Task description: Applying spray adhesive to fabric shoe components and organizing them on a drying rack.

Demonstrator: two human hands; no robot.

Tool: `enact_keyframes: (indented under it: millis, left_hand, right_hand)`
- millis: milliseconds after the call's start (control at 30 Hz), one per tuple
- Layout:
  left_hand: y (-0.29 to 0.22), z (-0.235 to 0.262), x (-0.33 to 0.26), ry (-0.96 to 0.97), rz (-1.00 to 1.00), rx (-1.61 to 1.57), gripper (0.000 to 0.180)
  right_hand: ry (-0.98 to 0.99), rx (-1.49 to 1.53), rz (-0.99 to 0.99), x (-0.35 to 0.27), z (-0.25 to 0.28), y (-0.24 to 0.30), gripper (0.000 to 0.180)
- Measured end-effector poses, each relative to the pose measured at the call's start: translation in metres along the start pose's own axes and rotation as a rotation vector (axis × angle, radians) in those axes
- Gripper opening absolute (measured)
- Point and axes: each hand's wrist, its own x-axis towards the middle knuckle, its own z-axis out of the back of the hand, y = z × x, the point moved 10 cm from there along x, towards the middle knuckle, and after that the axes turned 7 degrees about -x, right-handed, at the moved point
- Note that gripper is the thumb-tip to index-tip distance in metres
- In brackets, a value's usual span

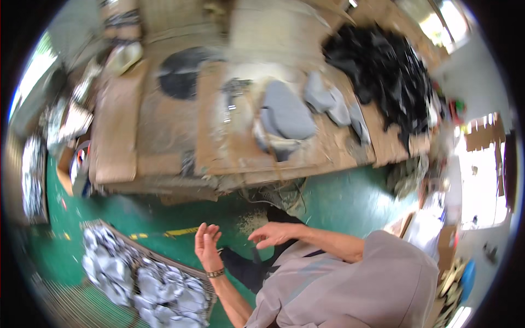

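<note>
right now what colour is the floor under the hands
Green, with a short yellow stripe; the floor shows best in the head view, between the workbench and the hands.

A green floor [350, 199] runs under a low table [164, 136] topped with worn brown cardboard. A yellow stripe [180, 232] is painted on the floor near the table's front edge. Bright daylight comes in at a window [33, 71] on the left and at another opening [451, 16] top right, washing out the right side. A white wall [481, 82] stands at the right. Shelves or racks [33, 175], too blurred to tell which, line the left edge.
</note>
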Motion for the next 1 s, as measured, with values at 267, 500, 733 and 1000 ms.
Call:
enact_keyframes:
  millis: [267,500,733,1000]
  left_hand:
    - [0.168,-0.446,0.002,0.653,0.468,0.077,0.048]
    - [0.410,-0.579,0.119,0.248,0.836,-0.026,0.099]
    - [0.506,-0.612,0.190,-0.163,0.722,0.125,0.115]
    - [0.523,-0.612,0.206,-0.298,0.656,0.208,0.075]
  right_hand:
    - [-1.022,1.033,-0.187,-0.257,0.242,-0.286,0.035]
    - [-1.659,1.938,0.059,-0.393,0.343,-0.500,0.084]
    - [-1.795,2.135,-0.032,-0.405,0.375,-0.569,0.080]
    - [-1.775,2.015,0.093,-0.421,0.411,-0.575,0.028]
